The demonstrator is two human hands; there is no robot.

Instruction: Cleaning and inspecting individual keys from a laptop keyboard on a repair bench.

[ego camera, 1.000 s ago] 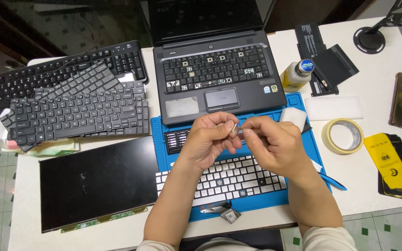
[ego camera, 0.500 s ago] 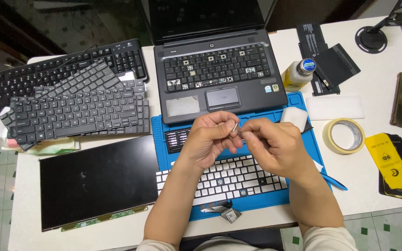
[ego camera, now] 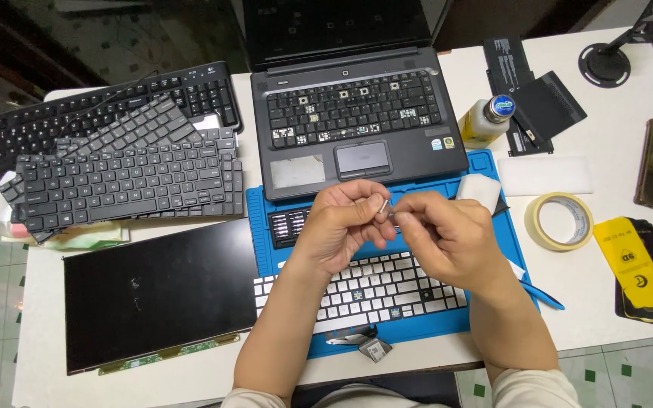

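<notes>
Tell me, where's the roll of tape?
The tape roll lies flat on the white table, to the right of the blue mat. It's beside the right hand, between a white pad and some yellow packets.

Both forearms are left bare below light-coloured sleeves [ego camera: 538,389] (visible only at the lower frame edge), and no gloves are worn.
</notes>
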